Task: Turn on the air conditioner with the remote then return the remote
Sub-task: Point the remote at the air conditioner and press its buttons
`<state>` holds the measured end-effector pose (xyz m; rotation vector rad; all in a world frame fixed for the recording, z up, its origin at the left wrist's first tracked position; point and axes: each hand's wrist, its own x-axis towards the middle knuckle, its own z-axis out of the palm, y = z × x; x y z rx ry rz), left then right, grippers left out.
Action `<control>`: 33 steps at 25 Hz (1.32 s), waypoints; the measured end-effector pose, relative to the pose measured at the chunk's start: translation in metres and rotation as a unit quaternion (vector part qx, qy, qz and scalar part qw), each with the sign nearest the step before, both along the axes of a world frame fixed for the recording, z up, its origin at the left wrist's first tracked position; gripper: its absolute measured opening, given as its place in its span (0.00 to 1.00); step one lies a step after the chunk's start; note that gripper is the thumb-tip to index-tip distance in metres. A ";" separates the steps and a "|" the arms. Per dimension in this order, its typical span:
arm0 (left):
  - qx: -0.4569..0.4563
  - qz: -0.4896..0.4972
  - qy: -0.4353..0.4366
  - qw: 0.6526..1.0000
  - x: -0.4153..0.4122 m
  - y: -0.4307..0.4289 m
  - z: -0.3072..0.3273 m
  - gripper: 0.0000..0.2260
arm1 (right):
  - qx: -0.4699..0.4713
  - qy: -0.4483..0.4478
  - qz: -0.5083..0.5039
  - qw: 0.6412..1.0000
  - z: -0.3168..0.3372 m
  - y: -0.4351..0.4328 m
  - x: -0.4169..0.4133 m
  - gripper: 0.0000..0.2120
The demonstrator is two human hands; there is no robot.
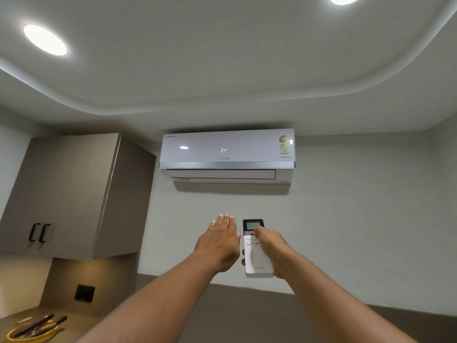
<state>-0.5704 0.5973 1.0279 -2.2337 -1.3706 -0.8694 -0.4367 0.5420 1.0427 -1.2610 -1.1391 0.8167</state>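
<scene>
A white split air conditioner (227, 154) hangs high on the wall, and its front display reads 24. The flap along its underside looks shut. My right hand (270, 251) grips a white remote (257, 262) with a dark screen on top, held upright below the unit; my thumb rests on the buttons just under the screen. My left hand (220, 241) is raised beside the remote on its left, flat, fingers together and stretched out, holding nothing.
A grey wall cabinet (66, 194) with two black handles hangs at the left. Below it, a counter corner holds a yellow holder (31, 334) with several knives, near a dark wall socket (84, 292). Two round ceiling lights are lit.
</scene>
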 end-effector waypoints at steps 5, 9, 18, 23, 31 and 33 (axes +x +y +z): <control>-0.002 0.002 -0.003 1.000 0.001 -0.004 0.000 0.26 | -0.003 0.008 0.004 1.000 0.000 -0.001 0.003 0.16; -0.008 0.004 -0.003 1.000 0.002 -0.005 -0.003 0.26 | -0.014 0.005 0.008 1.000 0.000 -0.003 0.008 0.16; -0.002 0.013 -0.003 1.000 -0.001 -0.008 -0.001 0.26 | -0.018 -0.013 0.016 1.000 0.000 -0.003 0.010 0.14; 0.002 0.017 0.000 1.000 -0.003 -0.009 0.003 0.26 | -0.017 -0.013 0.021 1.000 0.001 -0.003 0.008 0.15; 0.003 0.012 -0.001 1.000 -0.004 -0.012 0.005 0.26 | -0.006 -0.025 0.019 0.999 0.005 -0.008 0.007 0.15; 0.005 0.011 0.005 1.000 -0.006 -0.012 0.006 0.26 | -0.004 -0.020 0.021 1.000 0.005 -0.009 0.008 0.15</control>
